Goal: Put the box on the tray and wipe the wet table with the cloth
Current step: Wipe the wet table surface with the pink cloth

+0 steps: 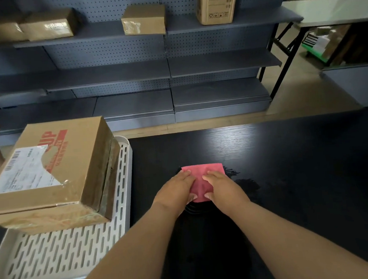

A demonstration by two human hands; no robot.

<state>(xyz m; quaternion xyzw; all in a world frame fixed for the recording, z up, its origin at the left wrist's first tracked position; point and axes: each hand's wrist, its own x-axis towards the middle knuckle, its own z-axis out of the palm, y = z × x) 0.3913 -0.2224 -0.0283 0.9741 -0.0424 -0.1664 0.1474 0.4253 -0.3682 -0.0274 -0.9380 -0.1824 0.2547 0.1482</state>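
Observation:
A large cardboard box (56, 168) with a white shipping label and red print lies on the white slotted tray (62, 256) at the left of the black table (301, 174). A folded pink cloth (202, 177) lies flat on the table's middle. My left hand (175, 190) presses on the cloth's left side with straight fingers. On the cloth's right side, my right hand (222, 186) presses down the same way. Wet streaks (247, 184) show on the table just right of the cloth and below it.
Grey pegboard shelving (167, 68) stands behind the table, with several cardboard boxes (144, 19) on its top shelf. A folding table (331, 11) with stacked goods beneath it stands at the back right. A strip of floor separates the table from the shelves.

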